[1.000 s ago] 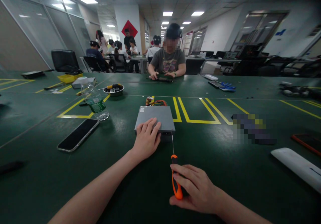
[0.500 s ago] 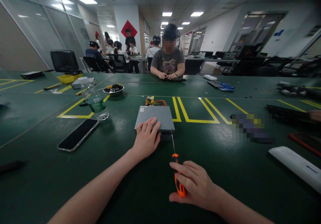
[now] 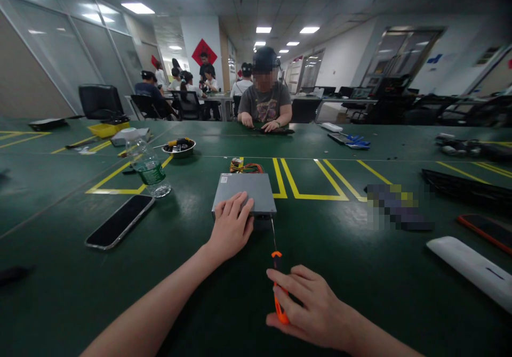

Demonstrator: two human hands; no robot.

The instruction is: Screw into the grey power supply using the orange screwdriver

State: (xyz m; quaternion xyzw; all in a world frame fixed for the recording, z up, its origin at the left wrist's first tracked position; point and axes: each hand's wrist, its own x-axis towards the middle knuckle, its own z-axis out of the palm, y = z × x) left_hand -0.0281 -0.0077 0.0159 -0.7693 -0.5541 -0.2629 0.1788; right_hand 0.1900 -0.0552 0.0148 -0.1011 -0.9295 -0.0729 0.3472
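Note:
A grey metal computer power supply [image 3: 256, 192] lies on the green table, with a bundle of coloured wires [image 3: 252, 168] behind it. My left hand [image 3: 232, 222] rests over its top near the front left, fingers spread and laid on the metal. In my right hand [image 3: 310, 303] is an orange and black screwdriver [image 3: 277, 261], the fingers closed around the handle. Its thin shaft points away from me and reaches the front right corner of the power supply. Whether the tip sits in a screw is too small to tell.
Left of the power supply are a phone [image 3: 120, 222] and a plastic bottle [image 3: 151, 173]. A metal bowl [image 3: 180, 148] with tools stands behind them. A long white object [image 3: 472, 269] lies at right. Across the table sits a person [image 3: 266, 101].
The screwdriver handle and my right hand sit slightly lower and further left in view; the whole scene shifts a little too. Both hands keep their places on the power supply and screwdriver.

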